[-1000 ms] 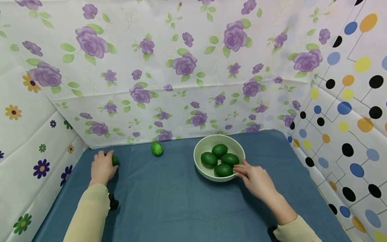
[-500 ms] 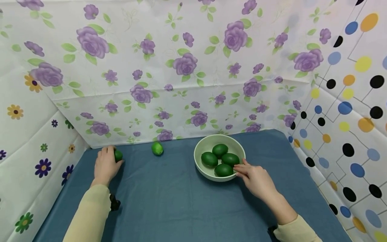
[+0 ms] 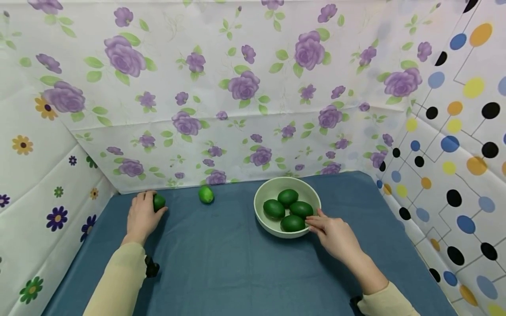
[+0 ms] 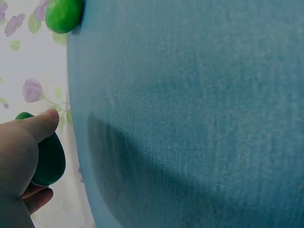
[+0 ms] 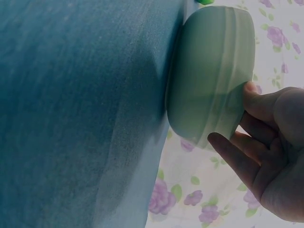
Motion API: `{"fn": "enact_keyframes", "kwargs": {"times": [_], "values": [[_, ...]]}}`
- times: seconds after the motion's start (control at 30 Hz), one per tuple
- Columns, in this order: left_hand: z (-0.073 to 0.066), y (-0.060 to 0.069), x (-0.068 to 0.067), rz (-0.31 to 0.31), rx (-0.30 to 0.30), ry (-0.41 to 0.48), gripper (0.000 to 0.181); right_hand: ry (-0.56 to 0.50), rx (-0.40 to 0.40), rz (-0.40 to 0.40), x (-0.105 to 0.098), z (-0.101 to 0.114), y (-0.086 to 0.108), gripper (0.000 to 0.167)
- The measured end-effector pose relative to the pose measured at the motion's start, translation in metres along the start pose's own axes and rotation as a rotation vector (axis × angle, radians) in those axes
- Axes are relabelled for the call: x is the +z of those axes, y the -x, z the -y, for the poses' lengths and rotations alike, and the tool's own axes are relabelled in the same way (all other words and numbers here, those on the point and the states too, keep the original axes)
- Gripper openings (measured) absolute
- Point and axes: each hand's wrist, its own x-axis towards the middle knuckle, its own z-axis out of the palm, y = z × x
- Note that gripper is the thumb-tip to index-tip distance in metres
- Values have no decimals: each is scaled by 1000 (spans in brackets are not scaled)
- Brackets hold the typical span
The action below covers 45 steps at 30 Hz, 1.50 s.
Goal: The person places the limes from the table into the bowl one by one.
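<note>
At the left of the table, my left hand grips a dark green avocado near the back edge. In the left wrist view the thumb and fingers curl round that avocado, and the palm hides part of it. A brighter green lime lies to its right against the back wall. My right hand holds the near right rim of a pale green bowl, which contains several dark green avocados. Up close in the right wrist view, fingertips touch the outside of the bowl.
A blue cloth covers the table. Behind it stands a white sheet with purple flowers. Patterned sheets close the left side and the dotted right side. A black wrist strap shows at the left sleeve.
My left hand has shifted slightly to the right with the avocado, which shows more beside the fingers. The right hand and the bowl stay in place.
</note>
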Motion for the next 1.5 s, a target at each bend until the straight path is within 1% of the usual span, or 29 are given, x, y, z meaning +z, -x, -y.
{"fn": "enact_keyframes", "kwargs": {"times": [0.2, 0.57, 0.7, 0.87, 1.1, 1.5], "values": [[-1, 1, 2, -16, 15, -4, 65, 0, 13, 11, 1, -1, 0, 32], [-2, 4, 1, -12, 3, -8, 68, 5, 3, 3, 0, 0, -1, 31], [-2, 6, 2, -14, 8, -20, 69, 7, -3, -7, 1, 0, 0, 31], [-5, 9, 3, -7, 19, -31, 69, 9, 12, 7, 2, -1, 0, 31], [-8, 10, 2, 16, 6, 4, 73, 7, 24, 25, 3, -2, 0, 31], [-13, 13, 3, 8, 10, 20, 72, 9, 16, 23, 3, -1, 1, 32]]}}
